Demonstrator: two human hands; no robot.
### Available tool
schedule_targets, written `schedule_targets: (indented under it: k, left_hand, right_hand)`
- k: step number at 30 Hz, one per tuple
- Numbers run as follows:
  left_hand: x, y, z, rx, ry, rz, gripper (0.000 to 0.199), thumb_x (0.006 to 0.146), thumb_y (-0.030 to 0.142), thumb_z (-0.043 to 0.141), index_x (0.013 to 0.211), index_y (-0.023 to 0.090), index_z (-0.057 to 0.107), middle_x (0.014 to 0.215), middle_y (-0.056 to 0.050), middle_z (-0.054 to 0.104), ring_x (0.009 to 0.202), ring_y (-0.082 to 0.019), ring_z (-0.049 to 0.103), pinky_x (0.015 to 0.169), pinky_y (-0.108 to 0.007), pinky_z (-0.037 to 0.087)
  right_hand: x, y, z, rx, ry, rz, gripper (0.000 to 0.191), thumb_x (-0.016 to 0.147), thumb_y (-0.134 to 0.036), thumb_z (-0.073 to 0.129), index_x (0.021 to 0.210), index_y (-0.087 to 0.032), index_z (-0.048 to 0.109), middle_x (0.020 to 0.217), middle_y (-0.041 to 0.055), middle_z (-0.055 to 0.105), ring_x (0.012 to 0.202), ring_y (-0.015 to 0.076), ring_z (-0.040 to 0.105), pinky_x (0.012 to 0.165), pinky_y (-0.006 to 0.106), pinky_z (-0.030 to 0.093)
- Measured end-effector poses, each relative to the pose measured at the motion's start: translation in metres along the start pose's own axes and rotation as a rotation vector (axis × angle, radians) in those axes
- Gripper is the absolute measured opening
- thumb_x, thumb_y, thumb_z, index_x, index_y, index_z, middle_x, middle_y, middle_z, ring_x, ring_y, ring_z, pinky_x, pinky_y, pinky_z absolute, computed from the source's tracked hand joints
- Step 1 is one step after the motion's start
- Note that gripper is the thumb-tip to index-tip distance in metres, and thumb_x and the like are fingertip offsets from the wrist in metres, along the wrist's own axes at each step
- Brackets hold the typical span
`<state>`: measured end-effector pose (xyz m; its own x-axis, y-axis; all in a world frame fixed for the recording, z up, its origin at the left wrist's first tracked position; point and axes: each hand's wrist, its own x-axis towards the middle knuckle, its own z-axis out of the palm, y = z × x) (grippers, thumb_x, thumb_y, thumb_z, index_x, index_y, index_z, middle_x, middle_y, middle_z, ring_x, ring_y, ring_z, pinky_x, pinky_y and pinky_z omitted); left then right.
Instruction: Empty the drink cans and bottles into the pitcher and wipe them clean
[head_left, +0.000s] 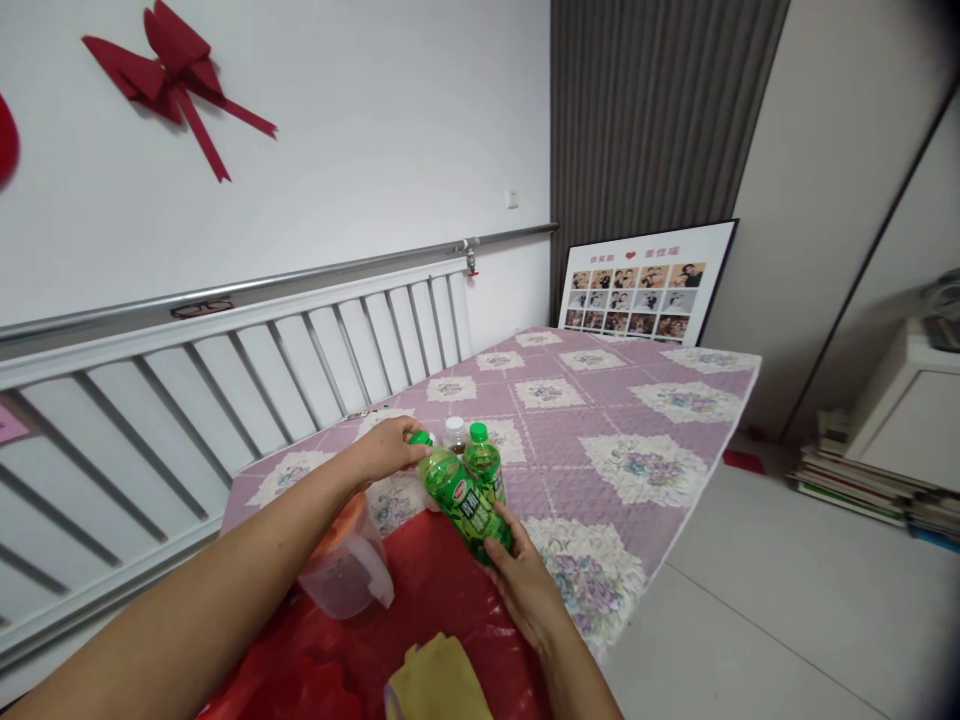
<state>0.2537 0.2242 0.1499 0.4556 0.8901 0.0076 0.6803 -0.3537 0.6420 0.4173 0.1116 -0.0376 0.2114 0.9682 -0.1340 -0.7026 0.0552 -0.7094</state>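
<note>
A green bottle (459, 498) with a green cap is tilted between both hands. My left hand (394, 447) has its fingers closed at the bottle's cap and neck. Around the lower end of the same bottle, my right hand (517, 570) is wrapped from the right. Just behind stands a second green bottle (482, 455), upright, with a white-capped bottle (455, 432) beside it. A clear plastic container (349, 575) with an orange top sits under my left forearm. A folded yellow cloth (440, 682) lies near the front on a red sheet (427, 590).
The table has a purple floral cloth (555, 430). A white radiator (300, 350) and a pipe run along the wall behind it. A framed photo board (645, 285) leans in the corner. Stacked books (855, 480) lie on the floor at right.
</note>
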Motion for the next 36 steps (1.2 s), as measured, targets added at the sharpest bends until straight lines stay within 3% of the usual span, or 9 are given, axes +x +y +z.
schedule_targets:
  k: [5, 11, 21, 36]
  left_hand:
    - [0.005, 0.006, 0.003, 0.200, 0.007, 0.067, 0.023, 0.071, 0.026, 0.067, 0.093, 0.019, 0.067, 0.092, -0.003, 0.070, 0.088, -0.022, 0.063, 0.079, -0.031, 0.048]
    - [0.016, -0.001, 0.016, 0.377, 0.025, 0.121, 0.018, 0.073, 0.020, 0.067, 0.092, 0.023, 0.067, 0.096, -0.003, 0.072, 0.093, -0.023, 0.063, 0.084, -0.031, 0.047]
    - [0.034, -0.009, 0.025, 0.459, -0.020, 0.131, 0.020, 0.083, 0.022, 0.068, 0.102, 0.016, 0.065, 0.103, -0.006, 0.070, 0.096, -0.021, 0.063, 0.089, -0.040, 0.049]
    - [0.038, -0.005, 0.041, 0.515, -0.036, 0.147, 0.027, 0.089, 0.029, 0.066, 0.112, 0.016, 0.063, 0.110, -0.006, 0.069, 0.102, -0.022, 0.065, 0.094, -0.044, 0.051]
  right_hand:
    - [0.006, -0.002, -0.010, -0.035, 0.118, -0.020, 0.053, 0.062, -0.043, 0.088, 0.110, -0.031, 0.068, 0.133, 0.0034, 0.064, 0.121, 0.0240, 0.058, 0.085, 0.033, 0.052]
    - [0.009, -0.008, -0.018, -0.055, 0.239, -0.056, 0.044, 0.065, -0.045, 0.084, 0.103, -0.029, 0.070, 0.120, 0.0004, 0.071, 0.115, 0.0228, 0.061, 0.074, 0.026, 0.053]
    - [0.007, -0.013, -0.014, -0.048, 0.248, -0.044, 0.041, 0.059, -0.045, 0.086, 0.094, -0.028, 0.073, 0.108, 0.0000, 0.075, 0.097, 0.0203, 0.067, 0.064, 0.024, 0.052]
    - [0.009, -0.012, -0.014, -0.059, 0.264, -0.037, 0.041, 0.057, -0.043, 0.085, 0.092, -0.025, 0.074, 0.106, 0.0019, 0.075, 0.090, 0.0195, 0.068, 0.059, 0.022, 0.049]
